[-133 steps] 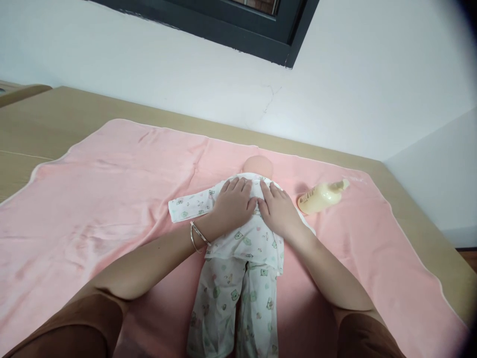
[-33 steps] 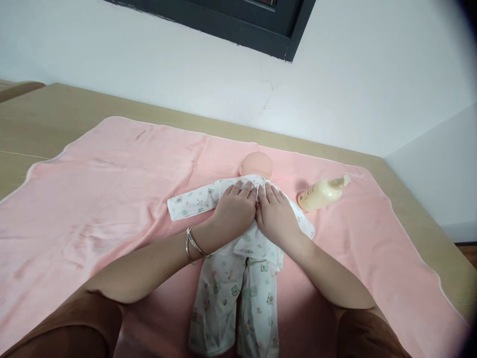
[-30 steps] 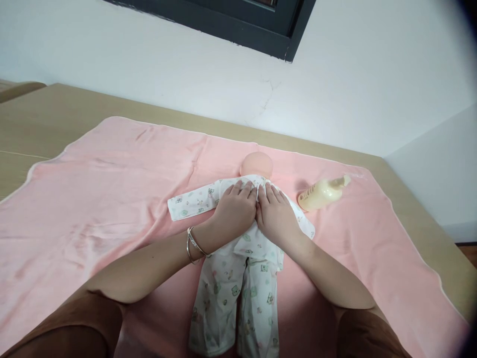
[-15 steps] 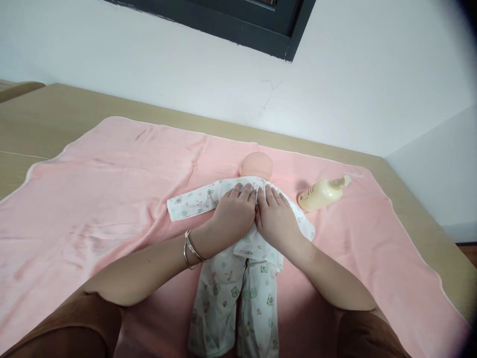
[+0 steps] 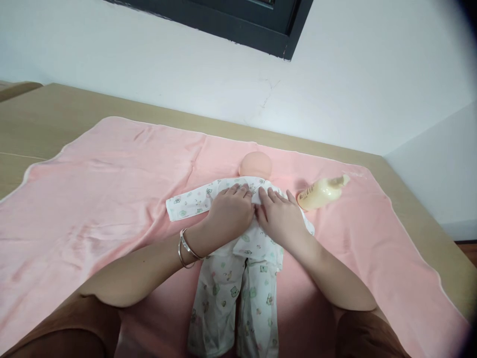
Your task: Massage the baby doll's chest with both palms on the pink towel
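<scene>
A baby doll in a white printed top [image 5: 194, 201] and matching trousers [image 5: 218, 303] lies on a pink blanket [image 5: 122, 164], its round head [image 5: 255, 165] toward the wall. My left hand [image 5: 231, 214] rests flat on the doll's chest, fingers stretched forward; silver bangles [image 5: 188, 248] circle that wrist. Beside it, my right hand [image 5: 281, 216] lies on the other side of the chest, fingers spread a little. Neither hand grips anything. The thumbs come close together at the middle of the top, and the hands cover much of it.
A pale yellow pump bottle [image 5: 320, 194] lies tilted on the blanket to the right of the doll. Under the blanket is a wooden table [image 5: 67, 109], which meets a white wall [image 5: 223, 89] with a dark window frame [image 5: 261, 37] above.
Both hands have slid slightly apart and a little toward me over the doll's chest, with more of the top showing between them. The doll and bottle stay put.
</scene>
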Demonstrator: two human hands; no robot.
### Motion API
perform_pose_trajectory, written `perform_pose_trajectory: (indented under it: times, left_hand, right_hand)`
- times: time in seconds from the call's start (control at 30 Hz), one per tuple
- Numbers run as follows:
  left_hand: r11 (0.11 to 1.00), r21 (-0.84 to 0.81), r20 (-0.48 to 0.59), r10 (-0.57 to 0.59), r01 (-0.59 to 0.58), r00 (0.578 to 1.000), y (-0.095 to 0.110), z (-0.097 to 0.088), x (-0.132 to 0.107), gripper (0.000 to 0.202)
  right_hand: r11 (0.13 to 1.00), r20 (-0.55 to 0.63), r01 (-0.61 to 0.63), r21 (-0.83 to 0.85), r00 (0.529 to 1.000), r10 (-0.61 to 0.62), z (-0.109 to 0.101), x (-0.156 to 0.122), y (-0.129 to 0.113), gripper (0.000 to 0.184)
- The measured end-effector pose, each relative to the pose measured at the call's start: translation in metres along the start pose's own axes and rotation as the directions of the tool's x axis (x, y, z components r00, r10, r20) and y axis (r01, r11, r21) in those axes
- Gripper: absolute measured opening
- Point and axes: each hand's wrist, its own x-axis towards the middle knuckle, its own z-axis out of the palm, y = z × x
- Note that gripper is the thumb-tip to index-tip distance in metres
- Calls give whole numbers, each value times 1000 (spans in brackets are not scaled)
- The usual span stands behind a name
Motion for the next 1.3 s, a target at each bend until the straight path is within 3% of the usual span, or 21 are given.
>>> perform_pose_trajectory:
  times: [0.13, 0.27, 0.37, 0.5, 0.6, 0.8, 0.97, 1.17, 1.3]
  left_hand:
    - [995, -11, -2, -104, 103, 995, -6, 6, 6, 46]
    - [984, -48, -7, -174, 174, 985, -14, 20, 14, 53]
    - [985, -58, 21, -159, 160, 987, -15, 24, 16, 58]
    - [995, 32, 54, -100, 98, 994, -6, 14, 9, 53]
    - [995, 90, 61, -40, 34, 997, 2, 4, 2, 50]
    - [996, 88, 110, -36, 26, 993, 4, -4, -3, 48]
    - [997, -7, 48, -78, 78, 996, -3, 9, 5, 51]
    - [955, -255, 13, -152, 151, 988, -17, 35, 20, 57]
    - [920, -369, -109, -184, 133, 977, -21, 48, 22, 53]
  right_hand:
    - [994, 15, -87, 65, 996, 86, 0, 7, 7, 49]
    - [990, 10, -88, 111, 996, 87, 7, 17, 14, 52]
    - [978, 47, -68, 199, 997, 60, 12, 25, 21, 56]
    - [970, 71, -50, 238, 997, 34, 11, 27, 22, 56]
    - [978, 45, -35, 207, 999, 26, 10, 23, 16, 54]
    - [998, -27, 19, 58, 999, -17, 5, 7, 5, 52]
    - [986, 33, -6, 168, 999, 0, -1, 13, 13, 41]
    - [939, 105, -77, 335, 993, 44, 13, 29, 27, 64]
    - [936, 39, -24, 351, 999, 11, 10, 21, 20, 62]
